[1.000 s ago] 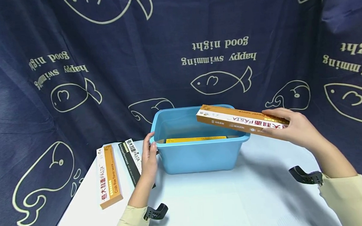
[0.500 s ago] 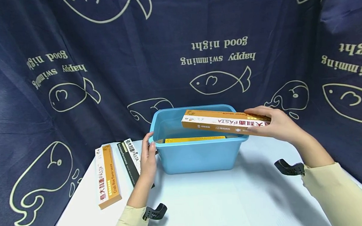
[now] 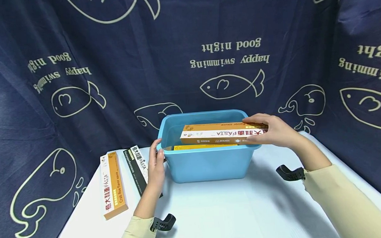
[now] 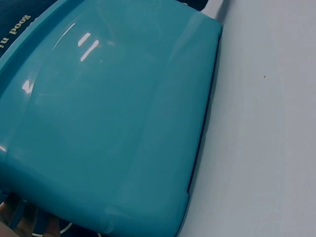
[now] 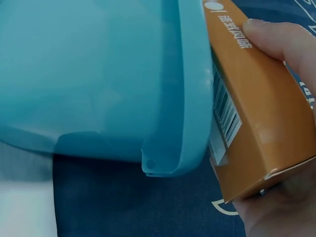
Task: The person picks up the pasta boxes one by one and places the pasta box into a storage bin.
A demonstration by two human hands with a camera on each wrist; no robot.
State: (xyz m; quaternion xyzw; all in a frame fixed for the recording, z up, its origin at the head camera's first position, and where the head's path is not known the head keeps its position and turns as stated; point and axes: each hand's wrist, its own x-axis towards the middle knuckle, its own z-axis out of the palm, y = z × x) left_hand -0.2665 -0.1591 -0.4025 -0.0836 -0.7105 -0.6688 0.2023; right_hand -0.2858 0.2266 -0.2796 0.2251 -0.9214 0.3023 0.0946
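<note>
Mid-frame: my right hand (image 3: 274, 132) pinches an orange-and-white cardboard pasta box (image 3: 216, 133) over the blue plastic bin (image 3: 211, 167); left hand (image 3: 156, 167), fingers curled, grips bin's left rim. Overhanging right end could snag if lowered so.

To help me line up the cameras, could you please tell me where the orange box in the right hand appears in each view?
Head: the orange box is just right of centre, at the blue bin's mouth.
Left wrist: not in it.
Right wrist: at the right, beside the bin.
Shared landmark: the blue bin.
</note>
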